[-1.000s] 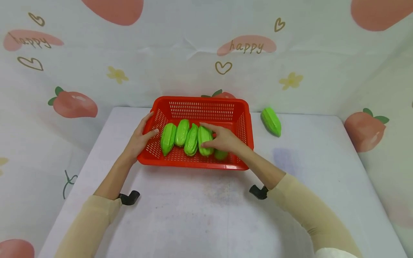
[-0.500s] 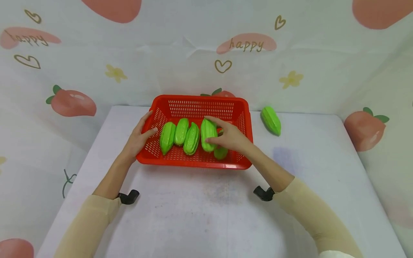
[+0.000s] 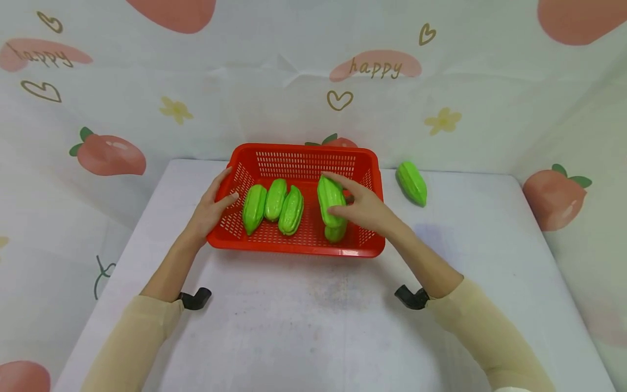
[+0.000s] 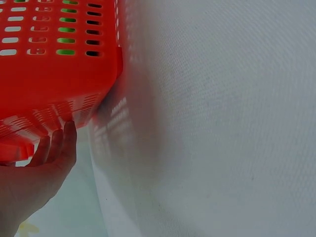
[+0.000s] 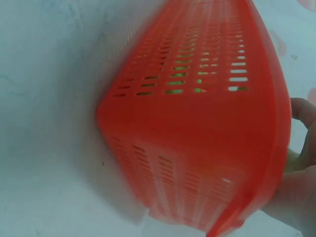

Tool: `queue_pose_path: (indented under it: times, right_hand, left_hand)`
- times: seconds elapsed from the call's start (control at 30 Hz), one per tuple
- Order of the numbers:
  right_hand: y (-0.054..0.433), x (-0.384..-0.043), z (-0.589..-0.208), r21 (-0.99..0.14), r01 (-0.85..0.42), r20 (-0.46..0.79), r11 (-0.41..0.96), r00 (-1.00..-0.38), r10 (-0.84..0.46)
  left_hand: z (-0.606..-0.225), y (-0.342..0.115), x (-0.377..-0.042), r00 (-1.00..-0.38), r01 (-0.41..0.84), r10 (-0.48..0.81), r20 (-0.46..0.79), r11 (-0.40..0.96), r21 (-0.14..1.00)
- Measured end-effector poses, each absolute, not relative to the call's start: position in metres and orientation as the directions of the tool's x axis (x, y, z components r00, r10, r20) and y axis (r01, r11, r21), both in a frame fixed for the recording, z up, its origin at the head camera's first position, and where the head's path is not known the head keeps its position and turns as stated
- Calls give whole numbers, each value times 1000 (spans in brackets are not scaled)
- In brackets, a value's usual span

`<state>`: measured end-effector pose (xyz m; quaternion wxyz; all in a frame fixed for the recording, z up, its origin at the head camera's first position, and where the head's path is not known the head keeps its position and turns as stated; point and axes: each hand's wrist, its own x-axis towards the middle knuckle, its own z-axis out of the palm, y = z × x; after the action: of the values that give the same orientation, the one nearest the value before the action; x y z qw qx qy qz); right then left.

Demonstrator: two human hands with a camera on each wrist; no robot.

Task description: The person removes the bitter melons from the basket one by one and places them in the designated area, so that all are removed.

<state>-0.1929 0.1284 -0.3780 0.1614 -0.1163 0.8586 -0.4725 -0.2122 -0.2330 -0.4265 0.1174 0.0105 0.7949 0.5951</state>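
Note:
My right hand point(image 3: 361, 206) holds a glossy green star fruit point(image 3: 329, 195) between thumb and fingers, above the right part of the red plastic basket point(image 3: 294, 249). Below it, another star fruit point(image 3: 335, 233) shows only its near end. Three more star fruits lie side by side in the basket's left half, among them one at the left end point(image 3: 254, 209). My left hand point(image 3: 208, 213) holds the basket's left side, thumb over the rim and fingers along the outer wall. In the left wrist view, the fingertips point(image 4: 70, 129) touch that slotted wall. The right wrist view mostly shows the basket's outside point(image 5: 187, 123).
A single star fruit point(image 3: 412, 184) lies on the white table point(image 3: 303, 316) to the right of the basket. A printed cloth point(image 3: 274, 65) hangs close behind the table. Black mounts point(image 3: 412, 298) sit at both wrists.
My right hand has lifted the star fruit from beside the left three and carried it rightward, over the one at the right. My left hand stays at the basket's side.

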Motion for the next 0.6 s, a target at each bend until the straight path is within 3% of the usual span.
queue_pose_path:
  times: [0.37,0.6]
  right_hand:
    - [151,-196,-373,-898,-86,-86,433,-928,-362]
    - [170,-193,-369,-897,-49,-108,439,-940,-325]
  left_hand:
    - [-428,-235,-213,-973,-116,155,-168,298,947]
    - [-428,-234,-213,-972,-127,151,-178,297,946]
